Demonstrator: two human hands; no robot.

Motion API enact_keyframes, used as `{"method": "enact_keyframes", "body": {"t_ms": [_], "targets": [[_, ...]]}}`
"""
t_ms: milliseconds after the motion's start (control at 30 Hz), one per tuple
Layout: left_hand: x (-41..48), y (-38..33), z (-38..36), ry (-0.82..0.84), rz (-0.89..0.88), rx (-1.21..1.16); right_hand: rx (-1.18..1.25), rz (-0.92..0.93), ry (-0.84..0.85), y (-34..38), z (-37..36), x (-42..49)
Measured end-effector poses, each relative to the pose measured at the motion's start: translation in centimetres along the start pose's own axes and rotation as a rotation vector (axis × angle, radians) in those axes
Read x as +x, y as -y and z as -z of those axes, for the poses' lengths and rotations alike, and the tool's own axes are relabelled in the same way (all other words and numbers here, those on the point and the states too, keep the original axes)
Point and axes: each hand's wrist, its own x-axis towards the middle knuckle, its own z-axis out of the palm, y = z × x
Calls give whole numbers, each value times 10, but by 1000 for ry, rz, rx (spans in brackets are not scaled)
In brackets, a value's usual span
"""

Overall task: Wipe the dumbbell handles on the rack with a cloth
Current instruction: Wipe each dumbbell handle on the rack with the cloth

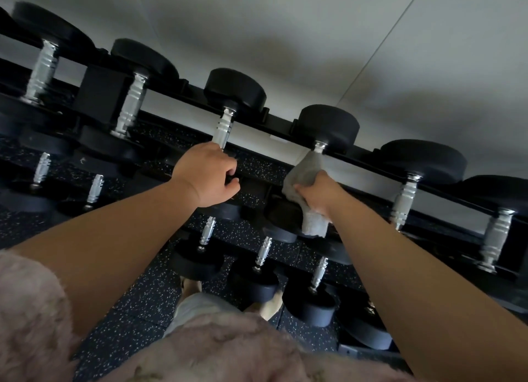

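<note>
Black dumbbells with ridged silver handles lie in a row on the top tier of a black rack (pixel 380 166). My right hand (pixel 317 194) grips a grey cloth (pixel 304 176) wrapped round the handle of one top-tier dumbbell (pixel 328 127); only the handle's upper tip (pixel 320 146) shows above the cloth. My left hand (pixel 205 176) curls round the lower part of the handle (pixel 224 130) of the neighbouring dumbbell to the left. The lower ends of both handles are hidden by my hands.
More dumbbells (pixel 404 201) sit on the top tier to either side, and smaller ones (pixel 263 256) fill the lower tiers. A grey wall (pixel 314 38) stands behind the rack. Speckled black rubber flooring (pixel 148 298) and my feet (pixel 268 307) lie below.
</note>
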Motion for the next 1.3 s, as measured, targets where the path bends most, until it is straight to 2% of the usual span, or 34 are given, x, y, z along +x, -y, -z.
{"method": "enact_keyframes", "body": {"t_ms": [67, 200, 233, 333, 367, 467, 600, 767, 867, 967, 1033, 1100, 1167, 1300], "targets": [[0, 0, 1, 0, 3, 2, -157, 72, 15, -10, -2, -8], [-1, -1, 2, 7, 17, 2, -76, 88, -124, -23, 5, -26], [-1, -1, 2, 6, 21, 0, -2, 76, -194, -27, 8, -28], [-1, -2, 3, 9, 19, -6, 508, 24, -416, -28, 18, -44], [-1, -2, 3, 12, 21, -8, 585, 44, -466, -24, 23, -47], [-1, -1, 3, 6, 32, -8, 544, 232, -542, -3, 37, -52], [-1, -2, 1, -15, 25, -24, 444, 358, -567, 27, 58, -40], [1, 2, -4, -20, 31, -47, 426, 489, -509, 58, 93, -18], [0, 3, -4, -25, 30, -69, 256, 544, -527, 68, 114, -1], [-1, 3, -4, -40, 26, -66, -215, 465, -459, 59, 118, 17], [0, 4, -5, -43, 26, -69, -335, 423, -478, 49, 112, 21], [0, 6, -6, -45, 19, -75, -219, 536, -619, 47, 101, 17], [0, 6, -8, -37, 8, -78, -250, 670, -668, 49, 88, 14], [0, 6, -6, -33, 8, -62, -752, 755, -607, 45, 64, 27]]}}
